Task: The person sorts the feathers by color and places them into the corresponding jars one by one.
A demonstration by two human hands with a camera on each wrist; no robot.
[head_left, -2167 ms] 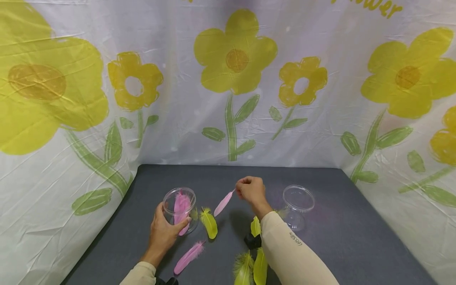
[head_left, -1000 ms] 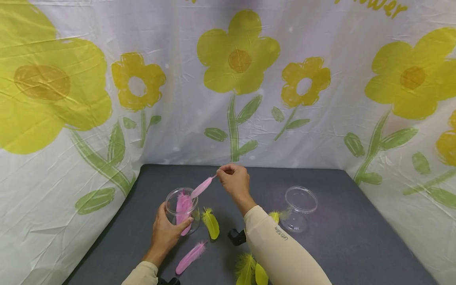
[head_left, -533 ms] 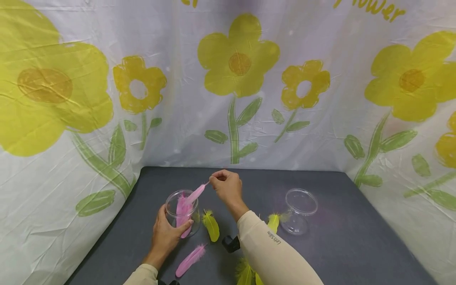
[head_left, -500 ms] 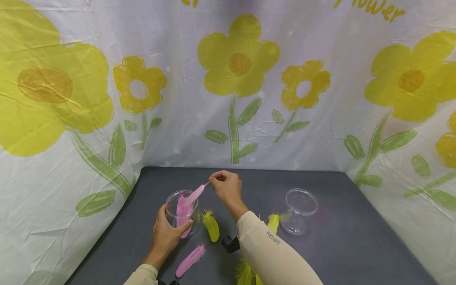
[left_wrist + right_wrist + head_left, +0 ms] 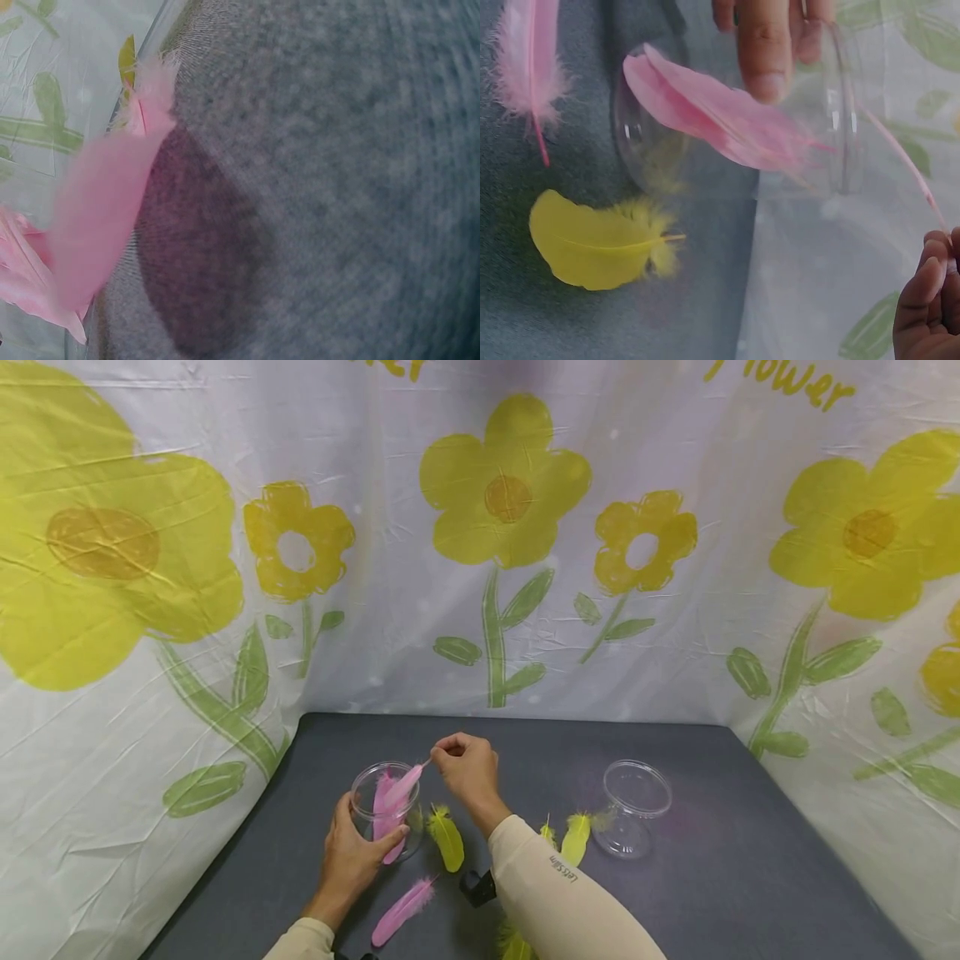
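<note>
My left hand (image 5: 349,862) holds a clear plastic jar (image 5: 413,833) on the dark table, thumb across its near side. Pink feathers (image 5: 712,112) stand inside the jar. With its quill pinched between my right hand's (image 5: 471,774) thumb and fingertips, another pink feather (image 5: 405,785) hangs tip-down through the jar's mouth. In the right wrist view its thin quill (image 5: 904,157) rises from the rim to the fingertips. A loose pink feather (image 5: 402,912) lies nearer me and looms large in the left wrist view. Right of the jar lies a yellow feather (image 5: 447,841).
A second clear jar (image 5: 626,837) stands upright on the right. Yellow feathers (image 5: 576,839) lie beside my right forearm, with more (image 5: 516,945) partly hidden under it. A flower-printed curtain (image 5: 390,643) rises behind the table (image 5: 720,877).
My right hand has carried the pink feather leftward from mid-table to the jar, then lowered it, so its tip is inside the mouth. My left hand still holds the jar in place.
</note>
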